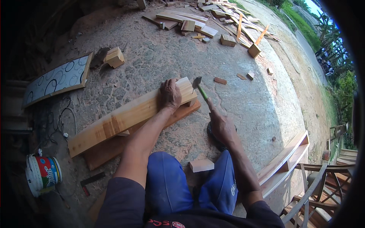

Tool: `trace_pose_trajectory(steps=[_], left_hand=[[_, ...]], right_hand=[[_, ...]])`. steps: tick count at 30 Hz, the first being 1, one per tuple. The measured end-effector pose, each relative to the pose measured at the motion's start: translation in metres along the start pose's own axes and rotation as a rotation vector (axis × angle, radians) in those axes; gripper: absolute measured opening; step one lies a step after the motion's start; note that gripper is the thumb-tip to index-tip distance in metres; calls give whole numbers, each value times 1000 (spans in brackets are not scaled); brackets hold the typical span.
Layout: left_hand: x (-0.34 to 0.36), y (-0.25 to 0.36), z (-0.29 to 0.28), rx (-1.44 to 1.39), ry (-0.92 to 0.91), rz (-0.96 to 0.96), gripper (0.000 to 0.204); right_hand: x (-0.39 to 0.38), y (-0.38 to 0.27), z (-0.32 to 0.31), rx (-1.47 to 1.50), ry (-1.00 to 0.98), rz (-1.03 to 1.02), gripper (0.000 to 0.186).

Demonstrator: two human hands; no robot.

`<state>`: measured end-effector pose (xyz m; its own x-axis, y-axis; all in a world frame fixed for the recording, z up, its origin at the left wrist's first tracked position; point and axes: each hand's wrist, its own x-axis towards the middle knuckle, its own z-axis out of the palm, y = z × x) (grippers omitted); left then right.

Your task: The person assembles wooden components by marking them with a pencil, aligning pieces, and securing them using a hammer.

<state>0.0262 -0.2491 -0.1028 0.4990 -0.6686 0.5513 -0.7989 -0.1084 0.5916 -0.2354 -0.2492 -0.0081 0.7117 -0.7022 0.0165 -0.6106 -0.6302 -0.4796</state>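
Observation:
My left hand [170, 95] grips the top edge of a long pale plank [110, 125], near its right end. The plank rests over a darker reddish board [99, 154], with a short block between them at the right. A thin nail [193, 90] sticks out of the pale plank's end. My right hand [221, 125] is closed on the green handle of a hammer [202, 90], whose head is just beside and above the nail. A small pale block [201, 165] lies between my knees.
A white patterned board [55, 79], a cable [61, 121], a bucket [42, 173] and a square [91, 182] lie at left. Offcuts [182, 22] are heaped at the back. A narrow wooden frame [281, 155] and a metal-framed cart [323, 182] stand at right.

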Motion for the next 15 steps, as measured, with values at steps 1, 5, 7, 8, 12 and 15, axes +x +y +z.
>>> trace_pose_trajectory(steps=[1,5,7,8,12,15], left_hand=[[2,3,3,-13,-19,-6,23],[3,-16,-8,136,-143,-4,33],[2,-6,-10,241,-297,44,50],[3,0,-10,294,-375,71,59],[5,18,-12,426,-561,124,93],[2,13,-3,468,-605,148,101]], right_hand=[[-7,19,26,69,40,62,70],[-17,4,35,141,5,126,65],[-22,5,42,243,59,143,66],[-23,7,46,294,88,154,66],[-30,31,96,490,213,224,69],[-39,35,120,656,213,385,69]])
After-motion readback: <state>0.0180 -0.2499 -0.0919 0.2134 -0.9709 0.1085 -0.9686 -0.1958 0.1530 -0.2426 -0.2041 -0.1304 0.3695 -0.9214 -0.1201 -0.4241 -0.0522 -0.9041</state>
